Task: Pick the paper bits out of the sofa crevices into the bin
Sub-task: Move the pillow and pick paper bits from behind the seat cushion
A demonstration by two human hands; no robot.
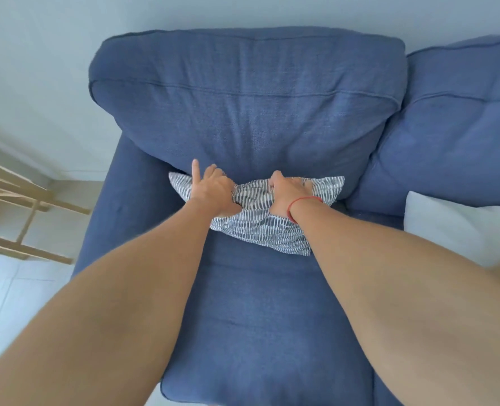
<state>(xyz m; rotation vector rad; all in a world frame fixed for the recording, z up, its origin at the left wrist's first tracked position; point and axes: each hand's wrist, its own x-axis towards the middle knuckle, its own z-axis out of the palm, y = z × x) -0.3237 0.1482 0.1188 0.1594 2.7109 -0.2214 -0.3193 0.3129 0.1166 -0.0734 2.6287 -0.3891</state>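
Note:
A blue sofa fills the view, with its seat cushion [260,332] below and a fat back cushion [242,106] above. A small pillow [260,230] with a grey and white stripe pattern lies where seat and back meet. My left hand [212,190] grips the pillow's left part, its index finger sticking up. My right hand [286,191], with a red string on the wrist, grips the bunched fabric at the pillow's right part. No paper bits and no bin are in view; the crevice behind the pillow is hidden.
A second blue back cushion [462,118] stands to the right, with a white pillow [453,227] below it. The sofa's left armrest [108,206] borders a pale tiled floor. A light wooden rack [17,206] stands at the far left.

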